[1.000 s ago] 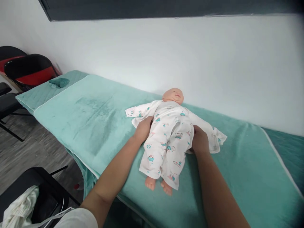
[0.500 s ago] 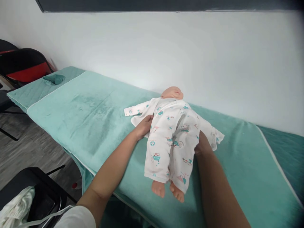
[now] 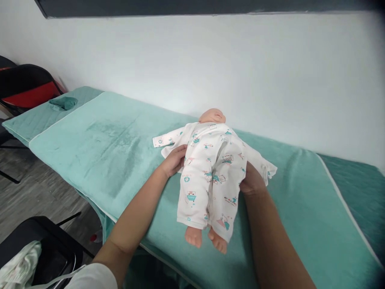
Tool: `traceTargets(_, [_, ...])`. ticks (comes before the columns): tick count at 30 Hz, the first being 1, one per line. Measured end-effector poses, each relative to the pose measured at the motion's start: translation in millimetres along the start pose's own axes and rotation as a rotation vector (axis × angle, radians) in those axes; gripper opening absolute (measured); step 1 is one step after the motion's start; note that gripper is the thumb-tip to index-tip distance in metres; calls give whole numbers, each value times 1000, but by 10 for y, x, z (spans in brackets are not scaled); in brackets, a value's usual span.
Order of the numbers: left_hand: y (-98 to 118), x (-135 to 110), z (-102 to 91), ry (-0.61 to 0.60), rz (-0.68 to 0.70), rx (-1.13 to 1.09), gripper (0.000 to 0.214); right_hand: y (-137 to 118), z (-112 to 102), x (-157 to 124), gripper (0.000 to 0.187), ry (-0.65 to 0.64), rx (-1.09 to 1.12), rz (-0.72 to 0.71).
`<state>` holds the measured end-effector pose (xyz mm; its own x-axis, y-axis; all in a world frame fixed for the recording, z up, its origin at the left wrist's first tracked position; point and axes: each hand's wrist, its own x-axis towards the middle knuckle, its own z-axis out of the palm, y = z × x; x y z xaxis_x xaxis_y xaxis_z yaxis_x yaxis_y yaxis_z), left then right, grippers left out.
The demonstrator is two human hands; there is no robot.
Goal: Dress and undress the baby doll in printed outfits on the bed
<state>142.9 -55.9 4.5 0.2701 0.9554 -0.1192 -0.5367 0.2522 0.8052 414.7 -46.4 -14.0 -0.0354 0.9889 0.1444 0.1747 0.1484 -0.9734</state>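
Both half-curled, grip unclear, your left hand [image 3: 174, 161] at nine o'clock, right hand [image 3: 253, 180] at three, seemingly straighten the pants [image 3: 211, 176]; tug evenly next.

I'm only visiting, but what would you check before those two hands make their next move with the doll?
1. Left hand at the doll's side: ok, touching its clothing.
2. Right hand at the opposite side: ok.
3. Firm grip on the right: cannot tell, fingertips hidden.
4. Doll face up: ok.
5. Feet out of the trouser legs: ok, both show.
6. Doll's hands out of the sleeves: not ok, none shows.
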Motion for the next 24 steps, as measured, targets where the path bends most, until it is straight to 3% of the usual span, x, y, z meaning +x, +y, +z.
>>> traceTargets(3, [20,0,-6,4,-2,-11,35,-38,10,-16,47,-53,359,250])
traceTargets(6, [53,-10,12,28,-7,-40,34,-91,60,-24,50,-35,487,316])
traceTargets(15, [48,10,25,57,-36,-84,29,-213,137,-31,50,-36,539,358])
traceTargets(24, [94,-32,51,107,-13,2,42,-185,133,-58,49,-15,436,373])
